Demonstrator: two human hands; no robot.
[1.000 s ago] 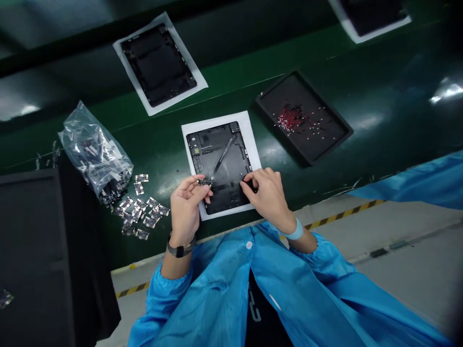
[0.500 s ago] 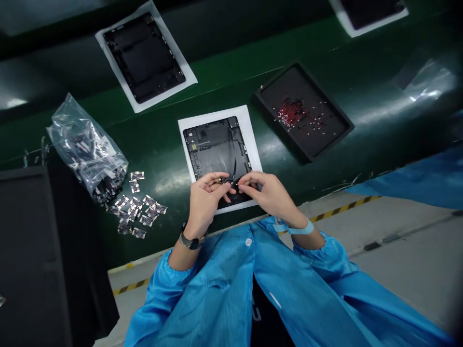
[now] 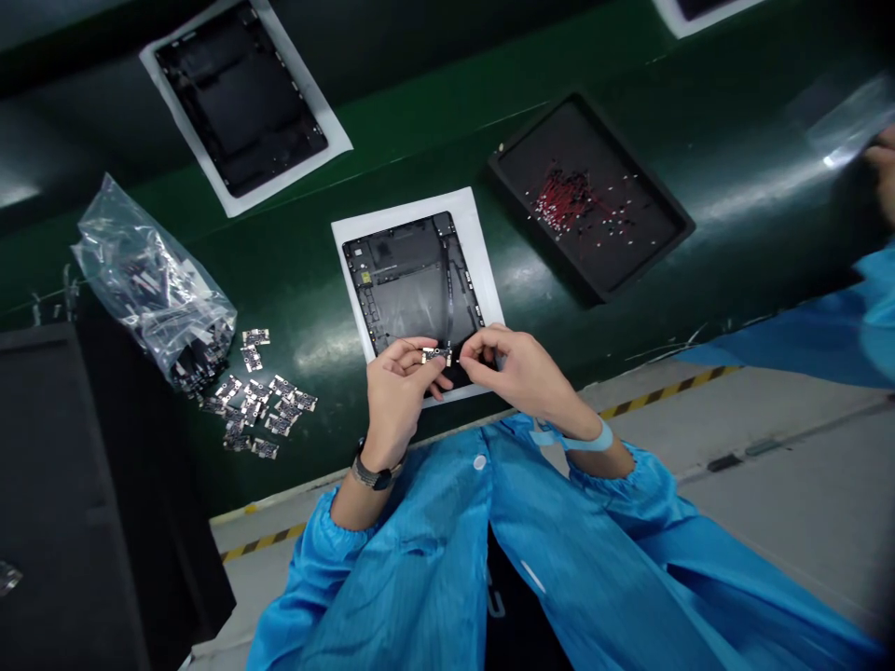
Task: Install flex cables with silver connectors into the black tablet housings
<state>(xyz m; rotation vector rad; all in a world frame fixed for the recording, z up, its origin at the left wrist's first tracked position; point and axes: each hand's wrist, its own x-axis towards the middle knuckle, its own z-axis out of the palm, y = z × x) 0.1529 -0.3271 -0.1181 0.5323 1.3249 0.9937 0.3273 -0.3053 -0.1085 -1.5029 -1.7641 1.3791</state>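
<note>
Compared with one second earlier, my left hand [image 3: 395, 401] had shifted rightward, pinching a small circuit board [image 3: 436, 356] at frame centre, over the black casing [image 3: 374, 308]. My right hand [image 3: 521, 373] was curled close beside it; could not tell whether it gripped anything. Another person's hand [image 3: 885, 172] had entered at the right edge. Upper right: black tray [image 3: 594, 140] containing red wires [image 3: 563, 200]. Left: clear bag [image 3: 132, 242] containing dark parts [image 3: 192, 359].
</note>
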